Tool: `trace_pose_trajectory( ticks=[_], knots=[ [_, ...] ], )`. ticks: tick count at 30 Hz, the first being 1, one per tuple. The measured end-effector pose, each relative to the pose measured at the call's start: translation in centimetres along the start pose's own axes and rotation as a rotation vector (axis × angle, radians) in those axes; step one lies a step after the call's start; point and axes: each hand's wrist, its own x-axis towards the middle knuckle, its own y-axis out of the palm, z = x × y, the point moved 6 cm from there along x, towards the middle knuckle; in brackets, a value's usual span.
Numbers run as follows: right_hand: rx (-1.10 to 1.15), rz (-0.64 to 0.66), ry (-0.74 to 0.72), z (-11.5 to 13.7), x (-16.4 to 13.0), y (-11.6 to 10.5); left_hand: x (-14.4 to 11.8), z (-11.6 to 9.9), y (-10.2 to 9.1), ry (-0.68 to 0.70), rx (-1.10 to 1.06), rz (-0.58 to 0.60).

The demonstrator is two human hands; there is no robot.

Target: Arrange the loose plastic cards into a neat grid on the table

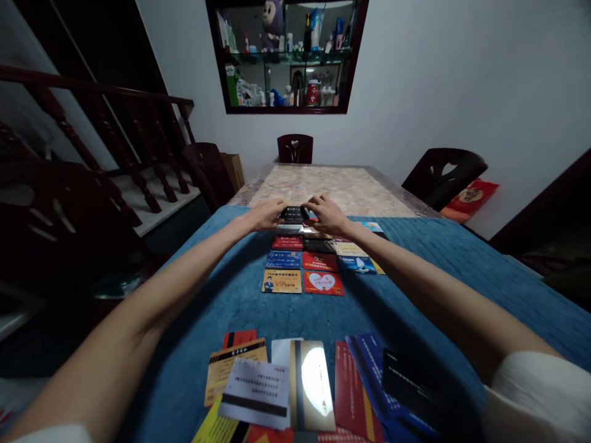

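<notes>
At the far end of rows of cards, my left hand (266, 215) pinches the left edge of a black card (293, 214). On the card's other side, the curled fingers of my right hand (327, 215) grip its right edge. Nearer to me lie a silver card (289, 229), a red card (287, 243), a blue card (283, 260) and an orange card (281, 282) in one column. Beside them are a red card with a white heart (324, 283) and a blue-and-white card (357, 265). My right forearm partly hides the cards on the right.
A loose, overlapping pile of cards, including a gold card (311, 387) and a white card (256, 394), lies close to me on the blue cloth (198, 307). Beyond the cloth is the patterned tabletop (323, 181). Chairs (295, 149) stand around the table; a stair railing (92, 89) is at left.
</notes>
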Motion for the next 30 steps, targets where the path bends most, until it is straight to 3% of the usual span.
trace_pose_trajectory(
  ticks=[8,16,30],
  knots=[
    [0.073,0.129,0.104,-1.9,2.3,4.2,2.5,2.8,3.6,-0.115,-0.145,0.054],
    [0.067,0.238,0.190,-2.4,3.7,6.4,4.1,4.3,6.3,-0.212,-0.213,0.078],
    [0.077,0.381,0.276,-2.3,4.1,8.1,4.3,5.5,7.9,-0.224,-0.296,0.112]
  ],
)
